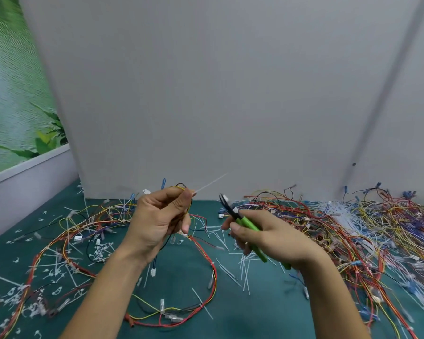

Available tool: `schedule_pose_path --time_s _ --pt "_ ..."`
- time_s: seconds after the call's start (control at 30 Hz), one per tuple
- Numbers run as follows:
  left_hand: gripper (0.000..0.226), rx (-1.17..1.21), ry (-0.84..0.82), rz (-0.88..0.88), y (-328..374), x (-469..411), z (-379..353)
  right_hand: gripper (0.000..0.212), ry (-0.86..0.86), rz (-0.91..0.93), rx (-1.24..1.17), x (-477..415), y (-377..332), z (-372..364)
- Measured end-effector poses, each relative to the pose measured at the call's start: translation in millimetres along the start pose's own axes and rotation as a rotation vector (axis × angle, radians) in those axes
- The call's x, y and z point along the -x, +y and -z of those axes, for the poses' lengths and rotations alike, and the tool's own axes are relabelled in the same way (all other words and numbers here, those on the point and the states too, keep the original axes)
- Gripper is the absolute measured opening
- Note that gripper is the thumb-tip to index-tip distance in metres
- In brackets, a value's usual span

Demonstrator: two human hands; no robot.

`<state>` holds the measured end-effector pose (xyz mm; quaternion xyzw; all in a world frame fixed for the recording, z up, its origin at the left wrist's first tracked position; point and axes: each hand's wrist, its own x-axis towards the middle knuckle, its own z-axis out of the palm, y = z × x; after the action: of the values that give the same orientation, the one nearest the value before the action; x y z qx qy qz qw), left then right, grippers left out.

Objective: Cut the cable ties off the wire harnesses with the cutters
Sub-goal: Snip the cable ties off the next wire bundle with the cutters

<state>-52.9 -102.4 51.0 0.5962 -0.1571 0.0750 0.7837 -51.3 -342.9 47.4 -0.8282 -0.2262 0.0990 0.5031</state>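
Observation:
My left hand (pixel 160 217) is raised above the table and grips a wire harness (pixel 201 270) of red, yellow and black wires that loops down onto the green mat. A white cable tie (pixel 209 184) sticks out up and to the right from between its thumb and fingers. My right hand (pixel 267 234) holds green-handled cutters (pixel 241 220). Their dark jaws point up and left, slightly apart, a short way right of the tie and not touching it.
A large tangled pile of harnesses (pixel 353 228) covers the right side of the green mat (pixel 230 302). More harnesses (pixel 66 241) and several cut white tie pieces (pixel 242 272) lie scattered left and centre. A grey partition wall (pixel 206 94) stands close behind.

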Motion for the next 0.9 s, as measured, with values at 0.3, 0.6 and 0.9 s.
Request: schedule_pose_path --time_s 0.3,0.6,0.9 --pt "0.061 -0.044 0.006 -0.033 -0.4 1.3 -4.7 0.032 -0.081 0.029 -0.218 4.3 -13.8 -8.0" --pt "0.060 -0.045 0.012 -0.041 -0.9 0.4 -2.4 0.027 -0.018 0.001 -0.203 2.3 -11.3 -5.9" --pt "0.028 -0.055 -0.013 -0.014 -0.4 2.1 -3.8 0.025 0.006 0.001 -0.179 1.6 -12.8 -5.9"
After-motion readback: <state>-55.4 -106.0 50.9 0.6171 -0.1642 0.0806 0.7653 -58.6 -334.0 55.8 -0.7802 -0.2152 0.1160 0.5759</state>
